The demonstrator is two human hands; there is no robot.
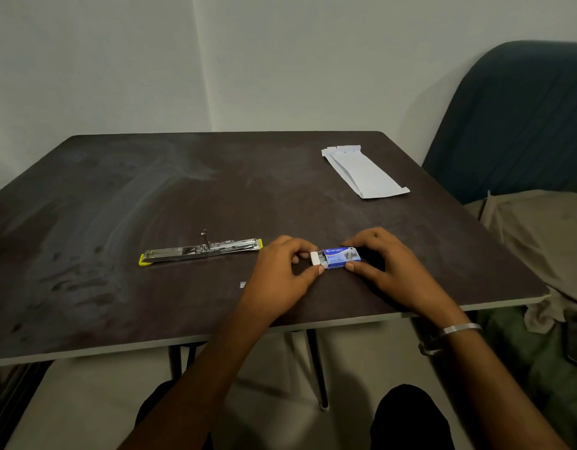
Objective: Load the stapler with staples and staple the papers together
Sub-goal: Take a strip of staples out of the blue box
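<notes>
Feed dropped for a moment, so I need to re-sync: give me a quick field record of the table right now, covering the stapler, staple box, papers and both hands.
stapler: lies opened flat on the table, yellow ends, left of the hands, untouched
staple box: blue, on the table near the front edge, white inner tray slid partly out on its left side
left hand: pinches the white inner tray
right hand: grips the blue box
papers: folded white sheets, far right of the table, untouched
loose staples: small strip by the left hand
table: dark top
</notes>
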